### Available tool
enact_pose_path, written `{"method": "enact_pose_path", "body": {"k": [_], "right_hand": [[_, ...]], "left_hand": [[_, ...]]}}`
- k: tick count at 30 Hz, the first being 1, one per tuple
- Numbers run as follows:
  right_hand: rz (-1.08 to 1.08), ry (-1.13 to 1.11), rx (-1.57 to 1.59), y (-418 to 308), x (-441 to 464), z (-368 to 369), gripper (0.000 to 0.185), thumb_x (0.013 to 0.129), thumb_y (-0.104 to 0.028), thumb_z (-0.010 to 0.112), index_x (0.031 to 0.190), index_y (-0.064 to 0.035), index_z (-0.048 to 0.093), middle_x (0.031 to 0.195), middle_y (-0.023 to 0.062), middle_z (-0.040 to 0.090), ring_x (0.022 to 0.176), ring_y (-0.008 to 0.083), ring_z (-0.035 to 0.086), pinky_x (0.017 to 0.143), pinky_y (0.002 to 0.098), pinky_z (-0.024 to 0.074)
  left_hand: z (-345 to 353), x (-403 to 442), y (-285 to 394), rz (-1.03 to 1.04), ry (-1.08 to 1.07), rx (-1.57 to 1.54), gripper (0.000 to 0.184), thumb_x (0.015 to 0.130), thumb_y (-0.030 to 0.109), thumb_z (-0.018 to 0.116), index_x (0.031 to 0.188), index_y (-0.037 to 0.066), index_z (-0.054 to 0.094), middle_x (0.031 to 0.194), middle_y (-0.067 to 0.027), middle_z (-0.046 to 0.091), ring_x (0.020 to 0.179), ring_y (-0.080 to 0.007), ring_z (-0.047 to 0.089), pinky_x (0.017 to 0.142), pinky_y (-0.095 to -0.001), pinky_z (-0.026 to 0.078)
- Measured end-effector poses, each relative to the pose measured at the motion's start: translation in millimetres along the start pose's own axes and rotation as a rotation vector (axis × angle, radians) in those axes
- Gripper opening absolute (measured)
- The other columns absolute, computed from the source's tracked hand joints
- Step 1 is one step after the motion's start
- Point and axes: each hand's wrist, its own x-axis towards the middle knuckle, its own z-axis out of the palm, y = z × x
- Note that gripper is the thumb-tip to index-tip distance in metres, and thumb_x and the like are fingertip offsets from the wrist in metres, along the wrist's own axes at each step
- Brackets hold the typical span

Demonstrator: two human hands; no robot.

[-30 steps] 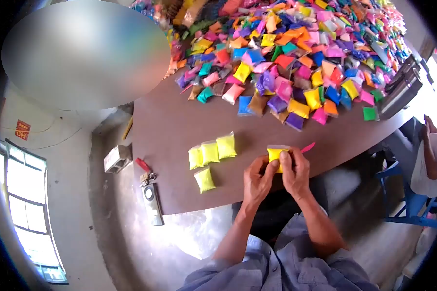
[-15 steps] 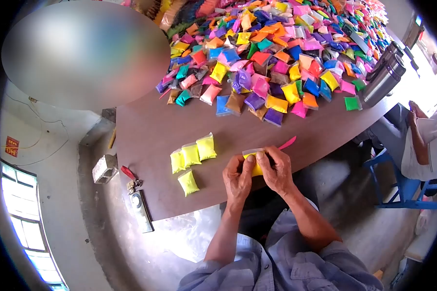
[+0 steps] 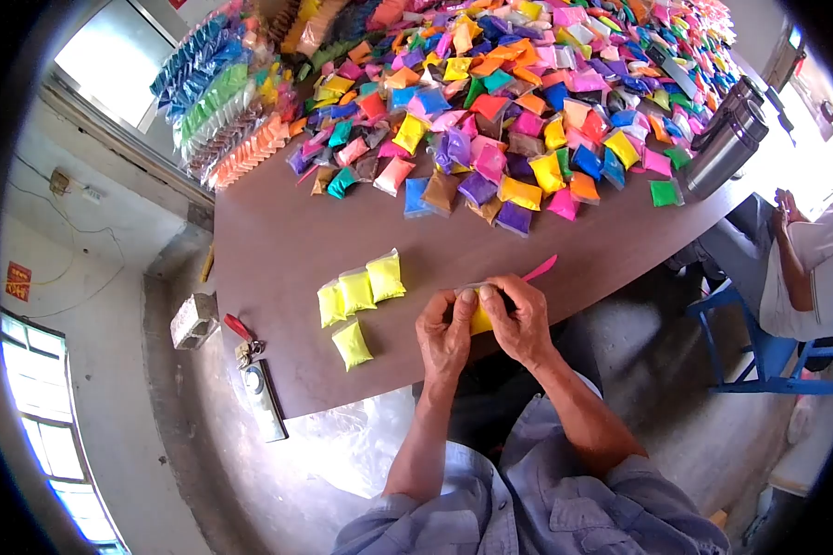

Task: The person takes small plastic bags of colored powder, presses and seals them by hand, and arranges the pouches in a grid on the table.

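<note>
Both of my hands are closed on one small yellow plastic packet (image 3: 480, 320) at the table's near edge. My left hand (image 3: 445, 335) pinches its upper left side, and my right hand (image 3: 520, 324) pinches the upper right. The two thumbs nearly meet on the packet's top edge; most of the packet is hidden by fingers. Left of my hands lie several pale yellow packets: a row with a packet (image 3: 386, 276) at its right end, plus a separate packet (image 3: 352, 345) closer to me. A flat pink strip (image 3: 540, 268) lies just beyond my right hand.
A large heap of coloured packets (image 3: 528, 120) covers the far side of the brown table (image 3: 278, 277). Steel flasks (image 3: 727, 148) stand at the right. Keys (image 3: 248, 350) and a phone-like object (image 3: 264, 400) lie at the left edge. Another person (image 3: 805, 268) sits at the right.
Both thumbs have moved closer together along the packet's top edge, and less of that edge shows. The camera view has shifted slightly. The loose packets stay in place.
</note>
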Motion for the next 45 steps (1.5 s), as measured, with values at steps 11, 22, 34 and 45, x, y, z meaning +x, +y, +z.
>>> {"method": "enact_pose_path", "body": {"k": [11,22,34,45], "right_hand": [[-0.029,0.084,-0.010,2,-1,0,0.012,0.099,-0.012,0.065,0.098,-0.0001,0.068,0.087,0.0152,0.069,0.077,0.0276,0.070,0.069,0.0371,0.0540],[0.032,0.091,0.074,11,-5,-1,0.018,0.105,-0.020,0.061,0.101,-0.0025,0.067,0.091,0.0114,0.070,0.082,0.0189,0.069,0.070,0.0338,0.0558],[0.067,0.078,0.128,12,-5,-2,0.019,0.101,-0.018,0.064,0.100,0.0005,0.068,0.091,0.0148,0.072,0.084,0.0256,0.072,0.075,0.0379,0.0561],[0.109,-0.038,0.140,9,-6,-7,0.041,0.107,-0.039,0.054,0.101,-0.0009,0.069,0.091,0.0168,0.071,0.083,0.0268,0.070,0.074,0.0363,0.0556]], "left_hand": [[7,1,1,0.016,-0.050,0.041,0.027,0.102,0.025,0.067,0.094,-0.001,0.067,0.078,0.0020,0.057,0.073,-0.0071,0.048,0.063,-0.0253,0.041],[9,-2,6,0.027,-0.092,0.041,0.029,0.103,0.027,0.065,0.102,-0.002,0.069,0.083,-0.0018,0.062,0.078,-0.0089,0.053,0.067,-0.0273,0.046],[10,-4,9,0.049,-0.065,0.068,0.031,0.101,0.025,0.067,0.089,-0.004,0.066,0.071,-0.0014,0.058,0.068,-0.0080,0.048,0.059,-0.0301,0.042],[-4,1,-5,0.009,-0.078,0.002,0.030,0.105,0.027,0.064,0.087,0.004,0.064,0.078,0.0034,0.052,0.075,-0.0059,0.044,0.064,-0.0256,0.039]]}}
